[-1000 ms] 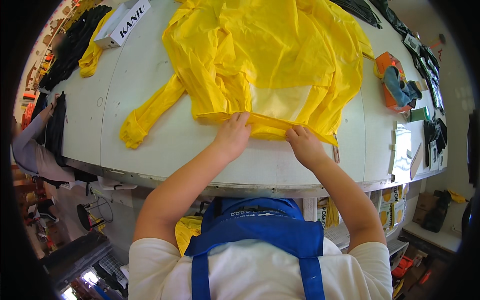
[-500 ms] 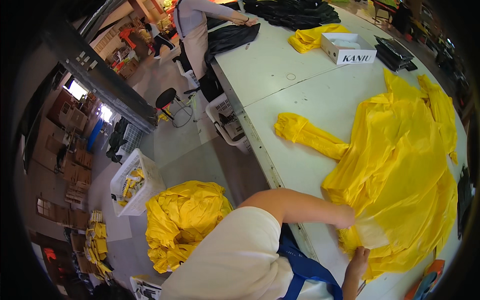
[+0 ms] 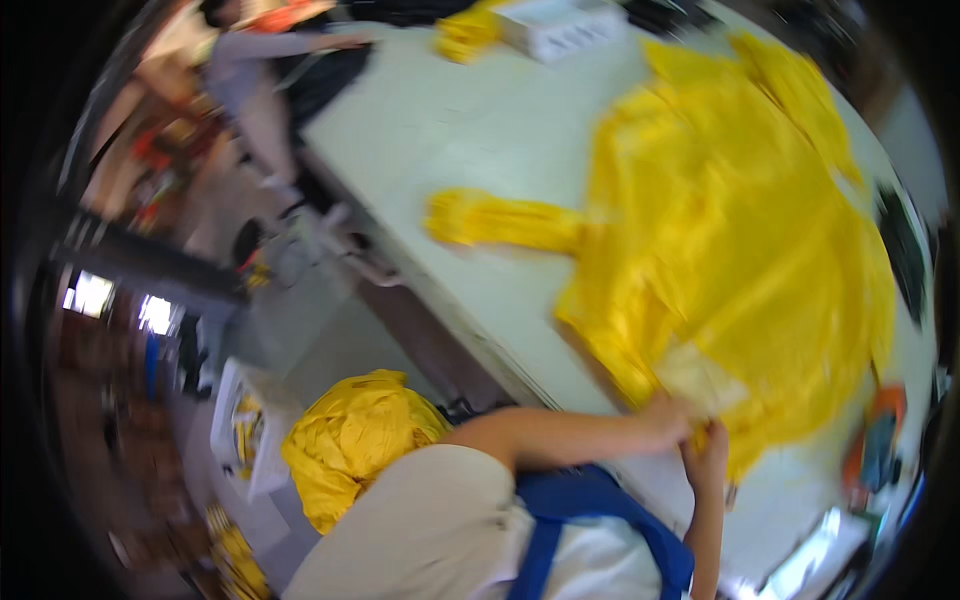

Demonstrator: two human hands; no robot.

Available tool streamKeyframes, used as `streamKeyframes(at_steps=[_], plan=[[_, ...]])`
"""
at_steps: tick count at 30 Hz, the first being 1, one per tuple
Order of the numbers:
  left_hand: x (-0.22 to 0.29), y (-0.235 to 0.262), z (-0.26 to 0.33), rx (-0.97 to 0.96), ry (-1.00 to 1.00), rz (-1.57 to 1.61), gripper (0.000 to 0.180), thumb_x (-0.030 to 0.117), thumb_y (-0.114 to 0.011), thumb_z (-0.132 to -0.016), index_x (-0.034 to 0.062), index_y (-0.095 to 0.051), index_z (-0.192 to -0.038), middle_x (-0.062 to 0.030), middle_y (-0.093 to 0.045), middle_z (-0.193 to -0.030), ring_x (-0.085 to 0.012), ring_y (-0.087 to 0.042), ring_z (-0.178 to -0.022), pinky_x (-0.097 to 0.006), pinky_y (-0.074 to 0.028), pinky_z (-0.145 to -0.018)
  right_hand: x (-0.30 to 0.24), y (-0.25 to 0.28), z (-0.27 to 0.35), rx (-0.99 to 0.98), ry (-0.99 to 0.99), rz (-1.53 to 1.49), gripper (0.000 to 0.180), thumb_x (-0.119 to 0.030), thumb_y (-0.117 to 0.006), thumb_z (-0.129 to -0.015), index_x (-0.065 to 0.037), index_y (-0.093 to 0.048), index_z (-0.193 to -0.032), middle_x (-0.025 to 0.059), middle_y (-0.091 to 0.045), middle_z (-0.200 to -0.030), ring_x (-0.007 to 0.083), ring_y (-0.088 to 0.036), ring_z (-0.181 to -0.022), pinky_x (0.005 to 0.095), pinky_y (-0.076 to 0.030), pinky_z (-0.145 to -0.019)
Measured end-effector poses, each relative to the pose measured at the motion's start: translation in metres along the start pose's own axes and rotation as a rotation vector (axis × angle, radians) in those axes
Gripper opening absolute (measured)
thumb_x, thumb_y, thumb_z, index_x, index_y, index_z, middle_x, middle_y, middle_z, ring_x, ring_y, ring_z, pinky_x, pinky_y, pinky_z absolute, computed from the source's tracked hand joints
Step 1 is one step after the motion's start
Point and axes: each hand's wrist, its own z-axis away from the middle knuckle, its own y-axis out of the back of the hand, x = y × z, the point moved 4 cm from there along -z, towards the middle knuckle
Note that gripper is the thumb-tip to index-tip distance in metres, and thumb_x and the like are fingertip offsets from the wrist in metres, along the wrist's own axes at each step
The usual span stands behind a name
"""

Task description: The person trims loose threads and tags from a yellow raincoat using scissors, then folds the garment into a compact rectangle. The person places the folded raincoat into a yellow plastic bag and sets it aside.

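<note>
A shiny yellow raincoat (image 3: 740, 240) lies spread on the pale table, one sleeve (image 3: 510, 222) stretched out to the left. A whitish, see-through-looking patch (image 3: 700, 378) shows near its near edge. At that edge my left hand (image 3: 668, 420) is closed on the raincoat, its fingers blurred. Close beside it, almost touching, my right hand (image 3: 708, 455) pinches the same edge with its fingers closed.
An orange and grey-blue object (image 3: 880, 440) lies at the table's right. A white box (image 3: 565, 28) stands at the far end. Left of the table are a yellow heap (image 3: 360, 435) and a white basket (image 3: 250, 425). Another person (image 3: 260, 100) works with black material at the far left.
My hands have come closer together at the raincoat's near edge. The whole view has shifted and is blurred, so the table and raincoat sit farther left and higher in it.
</note>
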Motion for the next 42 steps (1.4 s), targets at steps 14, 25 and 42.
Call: streamKeyframes(at_steps=[14,25,42], plan=[[0.031,0.041,-0.003,-0.168,0.182,0.061,0.022,0.035,-0.073,-0.071,0.0193,-0.066,-0.085,0.0045,-0.065,-0.086,-0.0206,-0.053,-0.094,-0.044,-0.029,-0.079,-0.013,0.035,0.016,-0.101,-0.123,-0.393,0.021,-0.002,-0.067,-0.072,0.000,-0.063,-0.093,0.0147,-0.065,-0.088,0.0297,-0.063,-0.083,0.0348,-0.050,-0.075],[0.033,0.040,0.000,-0.276,0.240,0.219,0.017,0.033,-0.070,-0.076,0.0166,-0.069,-0.077,0.0028,-0.064,-0.079,-0.0185,-0.055,-0.092,-0.042,-0.029,-0.079,-0.040,0.038,0.037,0.114,-0.003,-0.214,0.032,0.004,-0.065,-0.070,-0.003,-0.047,-0.095,0.0108,-0.061,-0.085,0.0319,-0.058,-0.087,0.0391,-0.046,-0.079],[-0.031,0.130,0.017,-0.001,0.232,-0.410,0.014,0.018,-0.064,-0.077,0.0065,-0.064,-0.086,-0.0060,-0.053,-0.106,-0.0272,-0.046,-0.102,-0.050,-0.033,-0.085,0.003,0.068,0.060,0.221,0.073,0.193,0.020,-0.009,-0.071,-0.071,-0.007,-0.052,-0.076,0.0095,-0.055,-0.079,0.0306,-0.052,-0.084,0.0426,-0.041,-0.077]])
